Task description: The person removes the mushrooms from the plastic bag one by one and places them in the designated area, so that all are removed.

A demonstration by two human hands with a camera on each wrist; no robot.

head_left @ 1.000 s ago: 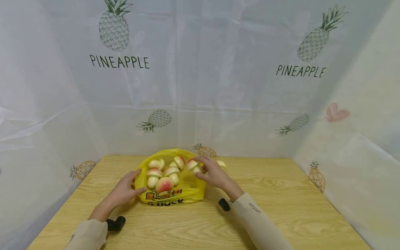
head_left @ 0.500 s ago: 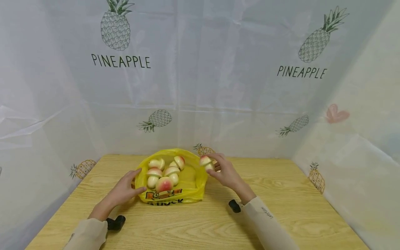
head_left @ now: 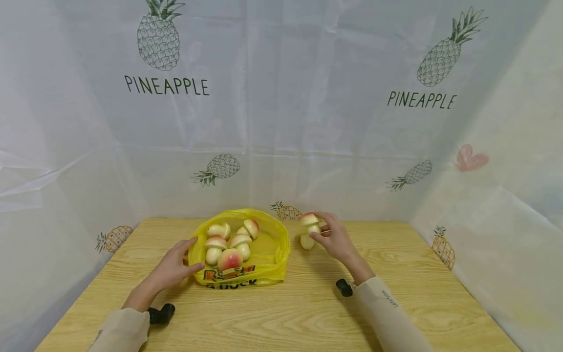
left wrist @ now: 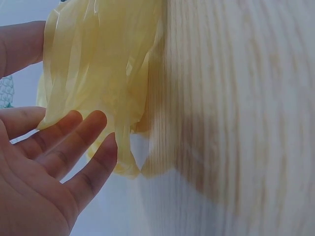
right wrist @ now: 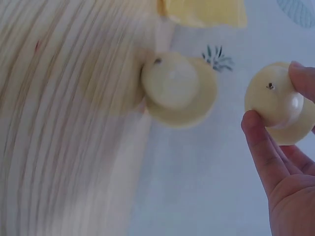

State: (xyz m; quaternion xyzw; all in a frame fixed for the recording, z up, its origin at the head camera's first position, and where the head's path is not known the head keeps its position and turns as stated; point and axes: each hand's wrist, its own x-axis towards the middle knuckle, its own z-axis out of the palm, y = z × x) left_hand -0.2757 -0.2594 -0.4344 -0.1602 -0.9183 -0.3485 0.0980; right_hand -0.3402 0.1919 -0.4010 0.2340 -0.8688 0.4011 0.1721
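Both hands were over the wooden table (head_left: 308, 313). The right hand (head_left: 336, 239) pinched a toy mushroom (head_left: 309, 231) between thumb and fingers, holding it by the stem so the pink cap pointed up. It was out of the bag, just right of it and close to the table. In the right wrist view the mushroom (right wrist: 280, 101) showed its pale stem end, with a fingertip (right wrist: 261, 142) on one side and another fingertip on top. Just beside it, away from the hand, was a second mushroom (right wrist: 178, 88); it was blurry, and I could not tell if it lay on the table. The left hand (head_left: 173, 266) was spread, fingers mostly straight, and it rested on the left edge of the yellow bag (head_left: 268, 266). It looked like it was keeping the bag flat and still, so the bag would not slide or fold up. In the left wrist view the fingers (left wrist: 74, 142) lay against the crinkly bag (left wrist: 103, 69). Inside the bag, between the two hands, lay more mushrooms (head_left: 230, 242), close together and tipped on their sides. The raised right side of the bag stood between those mushrooms and the right hand, so it had to be reached over. A curtain (head_left: 281, 122) with pineapples hung behind and beside the table, well past both hands.
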